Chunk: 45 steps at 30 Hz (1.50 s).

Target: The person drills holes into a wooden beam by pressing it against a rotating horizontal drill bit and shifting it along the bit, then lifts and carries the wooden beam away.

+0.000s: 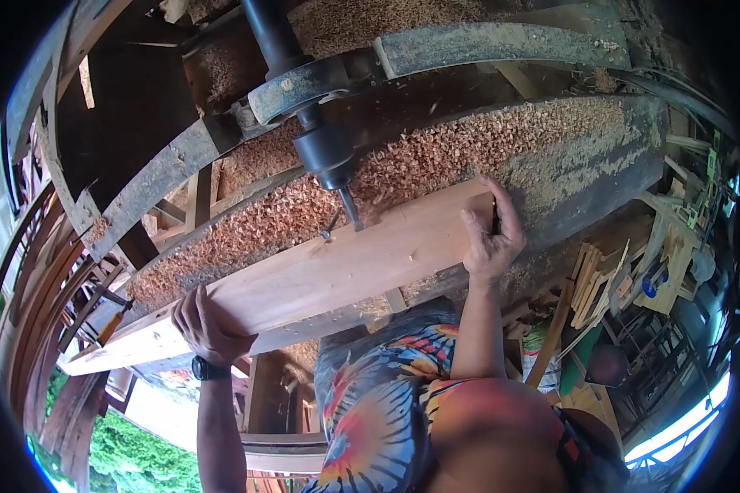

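A long, pale wooden board (337,275) lies slanted across the dark worktable. My left hand (210,330) is on the board's left part, fingers over the top and thumb along its face. My right hand (493,238) grips the board's right end, with fingers at the far corner and thumb on the upper face. A black drill chuck (325,152) hangs above the board's far edge, and its bit (350,209) reaches down to that edge. Just left of the bit, a small metal piece (326,234) stands at the edge.
Reddish wood chips (436,160) are heaped on the worktable (633,172) behind the board. A curved frame (501,43) arches beyond it. A yellow-handled tool (111,327) is at the far left. Stacked wood pieces (596,279) stand at the right.
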{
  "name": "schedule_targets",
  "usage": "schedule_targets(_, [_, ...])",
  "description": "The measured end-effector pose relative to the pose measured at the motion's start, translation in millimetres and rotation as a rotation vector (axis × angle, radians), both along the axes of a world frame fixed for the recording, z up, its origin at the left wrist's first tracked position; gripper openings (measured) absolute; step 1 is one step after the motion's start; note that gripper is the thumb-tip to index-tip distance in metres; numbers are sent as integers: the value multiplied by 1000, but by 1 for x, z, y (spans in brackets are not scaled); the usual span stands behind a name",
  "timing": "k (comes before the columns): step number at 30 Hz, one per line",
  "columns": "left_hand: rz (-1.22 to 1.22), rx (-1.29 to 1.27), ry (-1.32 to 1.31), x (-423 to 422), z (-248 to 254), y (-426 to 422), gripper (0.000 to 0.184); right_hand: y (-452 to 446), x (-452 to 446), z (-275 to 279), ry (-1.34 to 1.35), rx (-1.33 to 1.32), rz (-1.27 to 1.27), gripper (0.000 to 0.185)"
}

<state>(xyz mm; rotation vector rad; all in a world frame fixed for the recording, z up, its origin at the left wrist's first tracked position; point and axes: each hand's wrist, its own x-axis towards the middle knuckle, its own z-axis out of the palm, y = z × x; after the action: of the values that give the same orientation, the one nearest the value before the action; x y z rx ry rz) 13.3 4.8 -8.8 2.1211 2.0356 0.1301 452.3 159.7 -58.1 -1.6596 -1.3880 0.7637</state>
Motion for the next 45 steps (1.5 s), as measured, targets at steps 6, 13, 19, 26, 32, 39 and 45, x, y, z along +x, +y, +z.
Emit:
schedule_targets(6, [15,0,3,-2,-1,2,113,11,-3,1,-16,12,21,49])
schedule_targets(13, [20,16,4,-6,-2,12,110,25,-10,-2,-4,13,12,46])
schedule_targets(19, [57,14,-29,-6,-3,8,116,26,-15,-5,85,27,-36,43])
schedule_targets(26, [65,29,-19,-1,-3,5,120,23,-10,-9,92,33,16,41])
schedule_targets(32, [28,30,-36,5,-3,-18,118,-16,5,-9,32,38,-18,44])
schedule_targets(39, [-21,10,-53,17,4,-33,103,-67,24,-3,55,10,-30,41])
schedule_targets(45, [-21,-5,-43,17,5,-35,99,-64,29,-4,79,-29,-46,41])
